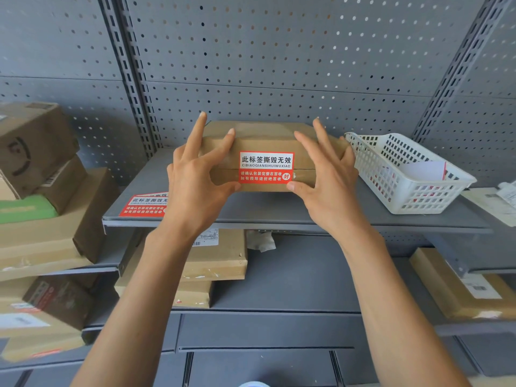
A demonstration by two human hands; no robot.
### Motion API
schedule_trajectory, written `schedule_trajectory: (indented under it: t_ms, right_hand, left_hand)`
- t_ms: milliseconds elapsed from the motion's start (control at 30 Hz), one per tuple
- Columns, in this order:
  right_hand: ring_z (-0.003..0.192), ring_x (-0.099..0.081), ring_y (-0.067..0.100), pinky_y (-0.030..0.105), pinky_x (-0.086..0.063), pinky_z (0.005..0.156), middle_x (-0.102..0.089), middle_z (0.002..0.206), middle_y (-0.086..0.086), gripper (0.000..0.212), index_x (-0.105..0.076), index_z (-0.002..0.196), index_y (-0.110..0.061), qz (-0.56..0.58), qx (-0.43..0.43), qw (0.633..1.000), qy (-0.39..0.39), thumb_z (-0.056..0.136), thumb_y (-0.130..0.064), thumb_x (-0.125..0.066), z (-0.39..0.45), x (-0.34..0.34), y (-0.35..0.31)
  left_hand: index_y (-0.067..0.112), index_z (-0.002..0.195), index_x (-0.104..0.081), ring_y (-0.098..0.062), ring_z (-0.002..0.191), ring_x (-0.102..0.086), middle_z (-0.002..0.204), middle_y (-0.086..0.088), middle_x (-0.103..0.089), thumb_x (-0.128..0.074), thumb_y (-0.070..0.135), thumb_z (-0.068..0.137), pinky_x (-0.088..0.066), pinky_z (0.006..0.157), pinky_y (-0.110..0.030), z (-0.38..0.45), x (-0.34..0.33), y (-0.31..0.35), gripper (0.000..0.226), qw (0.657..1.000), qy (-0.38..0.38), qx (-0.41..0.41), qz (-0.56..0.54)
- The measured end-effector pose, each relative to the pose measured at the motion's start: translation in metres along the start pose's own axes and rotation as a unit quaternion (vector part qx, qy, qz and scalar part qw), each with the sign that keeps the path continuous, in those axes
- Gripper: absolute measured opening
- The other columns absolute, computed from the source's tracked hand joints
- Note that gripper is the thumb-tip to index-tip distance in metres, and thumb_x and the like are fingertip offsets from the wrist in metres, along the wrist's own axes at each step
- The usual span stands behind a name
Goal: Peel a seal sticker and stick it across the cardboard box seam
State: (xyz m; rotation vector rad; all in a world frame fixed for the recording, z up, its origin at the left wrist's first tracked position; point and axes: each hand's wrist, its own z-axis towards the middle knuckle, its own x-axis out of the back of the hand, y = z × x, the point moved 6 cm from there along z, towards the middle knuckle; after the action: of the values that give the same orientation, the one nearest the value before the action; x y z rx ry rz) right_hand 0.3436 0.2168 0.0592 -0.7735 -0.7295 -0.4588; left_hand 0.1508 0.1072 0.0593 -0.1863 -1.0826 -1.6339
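Note:
A brown cardboard box (259, 132) stands on the grey shelf (279, 208), its front face towards me. A red and white seal sticker (265, 167) lies flat across the horizontal seam on that face. My left hand (195, 174) holds the box's left end, thumb under the sticker's lower left corner and fingers spread over the top edge. My right hand (326, 174) grips the right end, thumb by the sticker's lower right corner. A sheet of more red seal stickers (143, 205) lies on the shelf to the left, partly hidden by my left wrist.
A white plastic basket (413, 196) with papers sits on the shelf to the right. Stacked cardboard parcels (42, 191) fill the left side. More boxes (220, 255) lie on lower shelves. A grey pegboard wall (279, 65) closes off the back.

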Motion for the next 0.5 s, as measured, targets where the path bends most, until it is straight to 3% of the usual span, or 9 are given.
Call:
schedule_trajectory:
  t_ms: [233,400,500]
  right_hand:
    - [0.152,-0.007,0.038,0.060,-0.023,0.118,-0.011,0.169,-0.018,0.079,-0.037,0.149,-0.039,0.018,0.011,1.000,-0.006,0.086,-0.010,-0.076,-0.015,-0.009,0.004]
    - [0.153,-0.005,0.040,0.058,-0.020,0.121,-0.012,0.169,-0.017,0.077,-0.039,0.150,-0.038,0.026,0.005,0.999,-0.024,0.088,-0.009,-0.074,-0.026,-0.016,0.007]
    - [0.152,-0.006,0.040,0.057,-0.020,0.121,-0.011,0.169,-0.017,0.076,-0.038,0.151,-0.037,0.031,0.006,0.999,-0.038,0.089,-0.009,-0.072,-0.031,-0.022,0.008]
  left_hand:
    - [0.040,0.147,-0.051,-0.031,0.142,-0.034,0.172,0.007,-0.015,-0.087,0.019,0.078,-0.027,0.111,-0.040,-0.012,-0.004,-0.009,0.081,1.000,-0.003,-0.011,-0.010]
    - [0.036,0.144,-0.055,-0.033,0.139,-0.039,0.170,0.007,-0.021,-0.086,0.020,0.080,-0.037,0.111,-0.056,-0.020,-0.009,-0.017,0.073,1.000,-0.006,-0.009,-0.020]
    - [0.035,0.143,-0.056,-0.034,0.139,-0.039,0.170,0.005,-0.023,-0.085,0.019,0.081,-0.037,0.111,-0.059,-0.024,-0.012,-0.024,0.070,1.000,-0.013,-0.004,-0.020]
